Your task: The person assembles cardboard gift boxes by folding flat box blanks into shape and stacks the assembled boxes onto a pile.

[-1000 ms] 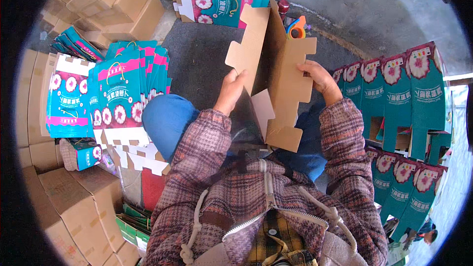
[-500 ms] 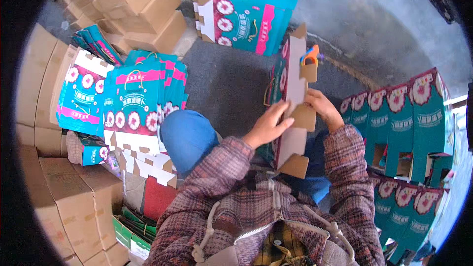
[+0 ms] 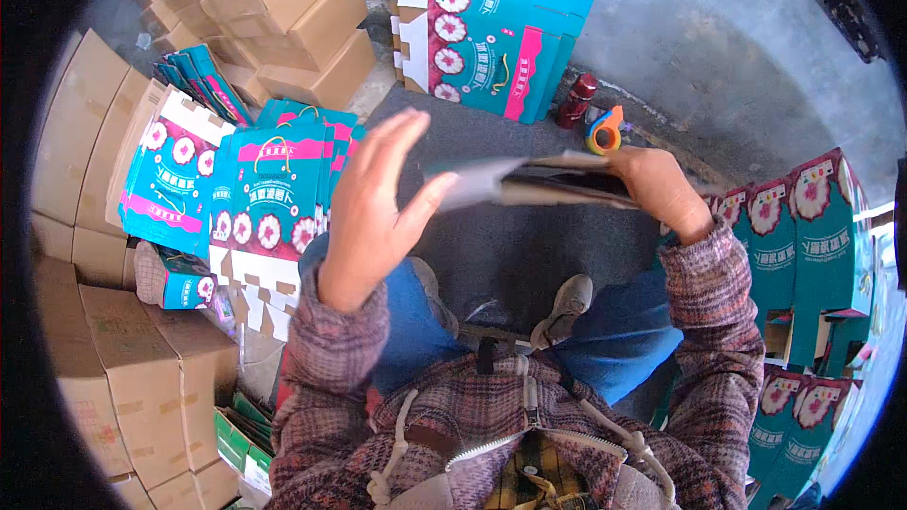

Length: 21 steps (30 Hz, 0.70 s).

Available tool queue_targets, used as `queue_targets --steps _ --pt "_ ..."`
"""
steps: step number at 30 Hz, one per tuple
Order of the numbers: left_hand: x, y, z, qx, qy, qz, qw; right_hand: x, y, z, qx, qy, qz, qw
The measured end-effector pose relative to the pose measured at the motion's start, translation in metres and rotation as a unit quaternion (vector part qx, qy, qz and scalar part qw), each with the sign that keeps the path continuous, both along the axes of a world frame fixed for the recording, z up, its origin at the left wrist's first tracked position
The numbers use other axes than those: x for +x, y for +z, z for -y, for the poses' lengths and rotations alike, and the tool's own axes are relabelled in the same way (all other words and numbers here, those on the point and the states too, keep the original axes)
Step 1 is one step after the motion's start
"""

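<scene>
A carton is held up in front of me, seen almost edge-on, with a dark opening between its brown cardboard edges. Its left end and white flap are smeared by motion. My right hand grips the carton's right end, fingers partly hidden. Left of the carton, my left hand is raised and open, its fingers stretched and the thumb apart. The thumb is close to the blurred white flap; I cannot tell whether they touch. Beyond my right hand, an orange tape dispenser is on the floor.
Flat teal cartons lie at the left, and more flat cartons at the far side. Brown boxes are stacked far left, others near left. Made-up teal cartons stand at right. A dark red bottle stands by the dispenser.
The carton has turned from upright along my lap to crosswise and lifted away from me. My left hand has let go of it and moved left. The right hand has moved slightly right, still gripping.
</scene>
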State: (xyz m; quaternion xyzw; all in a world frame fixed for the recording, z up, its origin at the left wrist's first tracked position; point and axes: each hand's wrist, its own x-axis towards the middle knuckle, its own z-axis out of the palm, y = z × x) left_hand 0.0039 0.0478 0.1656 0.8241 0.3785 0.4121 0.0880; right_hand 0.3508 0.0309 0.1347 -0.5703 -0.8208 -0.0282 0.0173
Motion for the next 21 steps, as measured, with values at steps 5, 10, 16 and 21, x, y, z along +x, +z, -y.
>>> queue_targets --steps 5,10,16,21 --pt "0.009 -0.069 -0.012 -0.226 -0.157 -0.148 0.950 -0.032 -0.009 -0.008 0.091 0.196 0.104 0.971" --pt "0.085 -0.153 0.037 -0.252 -0.167 -0.141 0.943 -0.039 -0.042 -0.004 0.076 0.240 0.069 0.965" --pt "0.106 -0.198 0.043 -0.248 -0.088 -0.105 0.959 -0.031 -0.057 0.007 0.194 0.012 -0.122 0.973" --pt "0.105 -0.193 0.045 -0.276 -0.068 -0.124 0.951 -0.005 -0.104 0.053 0.105 -0.268 -0.395 0.873"
